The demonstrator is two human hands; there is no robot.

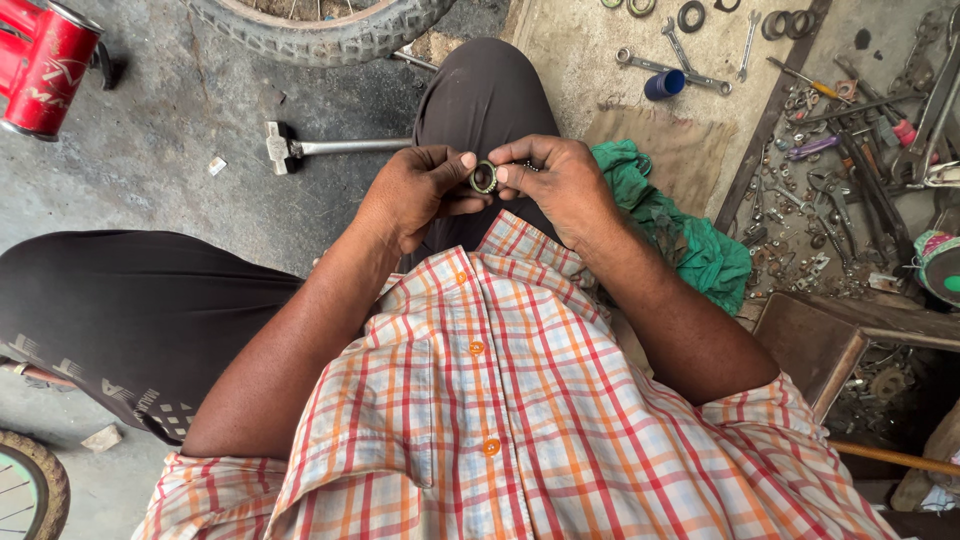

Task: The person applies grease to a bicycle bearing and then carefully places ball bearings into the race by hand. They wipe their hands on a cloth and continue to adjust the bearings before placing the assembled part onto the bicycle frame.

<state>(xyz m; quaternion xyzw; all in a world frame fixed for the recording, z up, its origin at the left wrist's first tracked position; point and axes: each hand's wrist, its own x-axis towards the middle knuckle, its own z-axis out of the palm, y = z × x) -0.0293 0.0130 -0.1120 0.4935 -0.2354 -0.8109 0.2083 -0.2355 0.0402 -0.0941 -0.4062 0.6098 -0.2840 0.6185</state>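
A small round metal bearing ring (484,177) is pinched between both my hands, just above my right knee. My left hand (415,190) grips it from the left with thumb and fingers. My right hand (556,178) holds it from the right, thumb pressed at its edge. I sit with my legs in dark trousers, wearing an orange and red checked shirt.
A hammer (300,148) lies on the concrete floor by a bicycle tyre (320,35). A green rag (690,240) lies to my right. Spanners (670,70), a blue cap (663,84) and a tool tray (850,170) crowded with parts lie beyond. A red frame part (45,65) is top left.
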